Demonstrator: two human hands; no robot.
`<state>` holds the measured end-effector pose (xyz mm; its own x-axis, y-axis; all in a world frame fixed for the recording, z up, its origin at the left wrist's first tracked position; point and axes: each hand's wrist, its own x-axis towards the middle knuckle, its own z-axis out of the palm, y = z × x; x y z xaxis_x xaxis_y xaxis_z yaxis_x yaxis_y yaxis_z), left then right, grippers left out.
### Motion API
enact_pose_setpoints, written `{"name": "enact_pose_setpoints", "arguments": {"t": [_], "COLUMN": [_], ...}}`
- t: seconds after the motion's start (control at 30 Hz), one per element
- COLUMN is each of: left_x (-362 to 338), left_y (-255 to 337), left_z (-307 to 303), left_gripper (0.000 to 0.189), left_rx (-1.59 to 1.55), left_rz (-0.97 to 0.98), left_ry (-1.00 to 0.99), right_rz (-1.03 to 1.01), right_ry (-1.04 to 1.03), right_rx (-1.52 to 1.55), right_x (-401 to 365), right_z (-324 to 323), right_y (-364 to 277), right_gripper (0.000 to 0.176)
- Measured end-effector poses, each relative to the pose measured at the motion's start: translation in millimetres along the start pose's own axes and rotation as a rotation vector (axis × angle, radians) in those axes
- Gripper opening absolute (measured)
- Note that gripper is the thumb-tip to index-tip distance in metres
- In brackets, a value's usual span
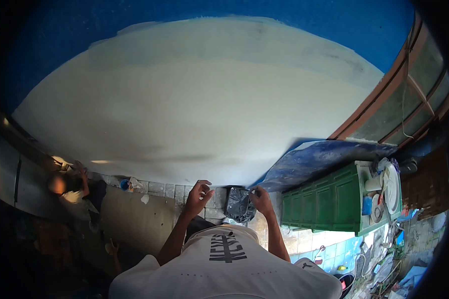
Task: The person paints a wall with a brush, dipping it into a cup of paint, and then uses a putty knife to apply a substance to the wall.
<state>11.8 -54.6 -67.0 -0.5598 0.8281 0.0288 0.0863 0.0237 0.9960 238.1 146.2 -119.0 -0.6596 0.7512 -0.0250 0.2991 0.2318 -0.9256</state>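
Black plastic bag (240,205): curling right hand (261,201) at its edge, grip unclear; holding left hand (198,197) empty, half-open.

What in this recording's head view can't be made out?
All in the head view:
- Whether the right hand grips the black plastic or only touches it: fingertips too small.
- What the black plastic covers: hidden by its folds.
- What the blue container holds: too small.
- Whose hand shows at lower left: body lost in shadow.
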Motion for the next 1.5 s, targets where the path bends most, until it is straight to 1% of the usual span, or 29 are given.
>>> {"name": "enact_pose_setpoints", "arguments": {"t": [0.03,0.07,0.13,0.17,0.2,0.27,0.3,0.33,0.4,0.47,0.53,0.57,0.67,0.83,0.93,1.0,1.03,1.07,1.1,1.13,1.17,1.2,1.23,1.33,1.4,1.47,1.5], "left_x": [1,1,0,-1,-2,-1,2,1,2,3,3,5,8,8,7,8,7,7,8,8,9,7,9,10,14,16,22], "left_y": [2,4,9,12,12,2,-13,-14,-17,-3,8,7,17,14,10,1,6,-2,-4,-13,-17,-7,-11,-12,-7,-7,-7], "left_z": [0,0,-1,1,0,0,4,6,8,12,15,12,12,9,5,6,5,7,5,4,4,7,7,12,16,17,18], "left_gripper": [0.031,0.031,0.032,0.028,0.028,0.020,0.014,0.014,0.012,0.015,0.018,0.020,0.020,0.023,0.026,0.029,0.030,0.030,0.031,0.030,0.031,0.030,0.030,0.032,0.032,0.032,0.032], "left_rx": [0.016,0.022,0.089,0.088,0.096,0.194,0.138,0.144,0.077,0.113,0.024,0.085,0.172,0.155,0.103,0.065,0.105,0.076,0.082,0.110,0.118,0.115,0.161,0.101,0.124,0.140,0.175], "left_rz": [0.057,0.065,0.076,0.042,0.048,0.032,0.102,0.110,0.082,0.126,0.032,0.012,0.067,0.088,0.090,0.088,0.036,0.048,0.011,0.026,0.047,0.015,0.054,0.034,0.040,0.040,0.055], "left_ry": [-0.017,0.001,-0.039,-0.043,-0.027,-0.038,0.005,0.017,-0.028,-0.036,-0.097,-0.129,-0.139,-0.128,-0.133,-0.145,-0.154,-0.125,-0.144,-0.135,-0.130,-0.152,-0.172,-0.249,-0.298,-0.336,-0.356], "right_rz": [-0.015,-0.008,-0.015,-0.012,-0.011,-0.004,-0.007,-0.008,-0.022,-0.032,-0.026,-0.032,-0.024,0.027,0.052,0.076,0.076,0.083,0.128,0.137,0.143,0.146,0.194,0.257,0.341,0.429,0.433], "right_ry": [-0.010,-0.002,-0.008,-0.024,-0.037,-0.052,-0.046,-0.039,-0.049,-0.038,-0.051,-0.043,-0.047,-0.043,-0.023,-0.028,-0.022,0.010,-0.004,-0.019,0.006,0.014,0.060,0.195,0.479,0.694,0.808], "right_rx": [0.003,0.008,0.018,-0.004,-0.026,-0.020,-0.015,-0.011,-0.001,-0.021,-0.027,-0.045,-0.070,-0.072,-0.131,-0.167,-0.140,-0.110,-0.168,-0.139,-0.203,-0.269,-0.281,-0.251,-0.180,-0.316,-0.294], "right_x": [0,1,2,3,5,3,2,1,1,0,-3,-5,-8,-9,-10,-14,-19,-21,-23,-27,-31,-38,-45,-70,-96,-129,-144], "right_z": [1,3,6,7,9,10,11,12,14,15,13,12,11,6,2,-5,-8,-9,-14,-20,-28,-40,-55,-110,-151,-194,-216], "right_y": [-1,-2,-1,1,3,-7,-11,-13,-13,-10,-9,-10,-2,11,12,5,6,10,18,27,32,37,45,80,98,79,71], "right_gripper": [0.013,0.013,0.014,0.014,0.016,0.016,0.015,0.013,0.013,0.014,0.015,0.015,0.016,0.018,0.023,0.032,0.035,0.039,0.041,0.041,0.040,0.040,0.039,0.034,0.027,0.023,0.022]}}
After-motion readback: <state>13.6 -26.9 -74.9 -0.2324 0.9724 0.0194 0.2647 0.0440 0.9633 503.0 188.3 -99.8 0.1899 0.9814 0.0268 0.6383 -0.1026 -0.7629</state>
